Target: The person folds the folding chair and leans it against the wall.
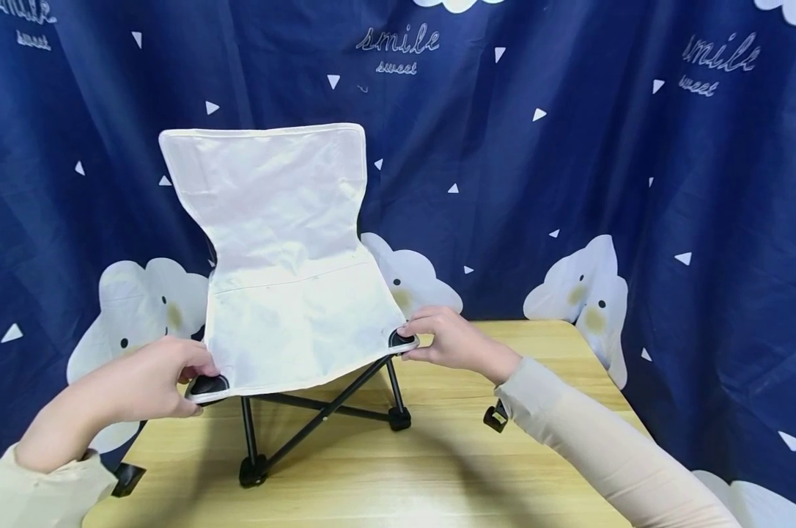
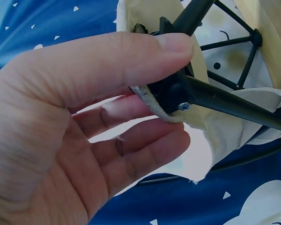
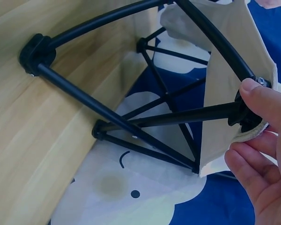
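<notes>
A small folding chair [image 1: 286,293] with a cream fabric seat and black metal legs stands on the wooden table [image 1: 437,469]. My left hand [image 1: 141,385] pinches the seat's front left corner [image 1: 208,385], thumb on the black pocket [image 2: 171,91] where a leg rod ends. My right hand [image 1: 454,341] pinches the front right corner [image 1: 402,339]; in the right wrist view the thumb [image 3: 267,101] lies on the black corner piece and the fingers curl under the fabric edge. Black crossed rods [image 3: 145,117] run under the seat to rubber feet [image 1: 253,469].
A dark blue curtain [image 1: 569,147] with white clouds and "smile sweet" lettering hangs right behind the table. The table's right edge [image 1: 609,381] lies just beyond my right sleeve. Black clips [image 1: 495,418] sit at the table's sides.
</notes>
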`<state>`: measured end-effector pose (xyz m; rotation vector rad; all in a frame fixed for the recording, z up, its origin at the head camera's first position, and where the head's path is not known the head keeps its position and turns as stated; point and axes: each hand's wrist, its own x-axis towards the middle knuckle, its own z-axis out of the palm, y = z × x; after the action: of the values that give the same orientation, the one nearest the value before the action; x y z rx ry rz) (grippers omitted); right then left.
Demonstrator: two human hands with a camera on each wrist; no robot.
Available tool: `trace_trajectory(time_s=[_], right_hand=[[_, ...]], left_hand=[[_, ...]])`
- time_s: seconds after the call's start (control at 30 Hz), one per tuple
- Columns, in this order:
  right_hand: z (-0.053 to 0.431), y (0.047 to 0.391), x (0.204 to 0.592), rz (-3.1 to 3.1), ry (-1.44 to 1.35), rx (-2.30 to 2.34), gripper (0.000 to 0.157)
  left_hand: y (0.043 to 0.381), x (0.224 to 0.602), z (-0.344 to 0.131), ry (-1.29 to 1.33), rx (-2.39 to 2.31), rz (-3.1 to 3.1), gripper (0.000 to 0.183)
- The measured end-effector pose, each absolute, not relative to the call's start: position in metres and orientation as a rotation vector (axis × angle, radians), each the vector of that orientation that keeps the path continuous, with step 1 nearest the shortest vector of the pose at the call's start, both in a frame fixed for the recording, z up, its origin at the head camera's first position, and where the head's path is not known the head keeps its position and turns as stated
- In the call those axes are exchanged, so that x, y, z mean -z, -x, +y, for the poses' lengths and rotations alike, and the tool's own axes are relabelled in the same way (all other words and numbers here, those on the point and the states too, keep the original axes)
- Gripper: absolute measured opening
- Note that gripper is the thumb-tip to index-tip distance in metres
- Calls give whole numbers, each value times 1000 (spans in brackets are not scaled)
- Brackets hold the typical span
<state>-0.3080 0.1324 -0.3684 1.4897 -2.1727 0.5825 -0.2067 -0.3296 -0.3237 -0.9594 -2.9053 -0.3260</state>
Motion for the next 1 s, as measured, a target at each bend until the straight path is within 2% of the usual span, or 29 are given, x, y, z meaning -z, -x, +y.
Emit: trace_trajectory(time_s=[1.0], right_hand=[[138, 312, 362, -2162, -1394, -608, 37]], left_hand=[[219, 310, -307, 1052, 348, -2850, 34]])
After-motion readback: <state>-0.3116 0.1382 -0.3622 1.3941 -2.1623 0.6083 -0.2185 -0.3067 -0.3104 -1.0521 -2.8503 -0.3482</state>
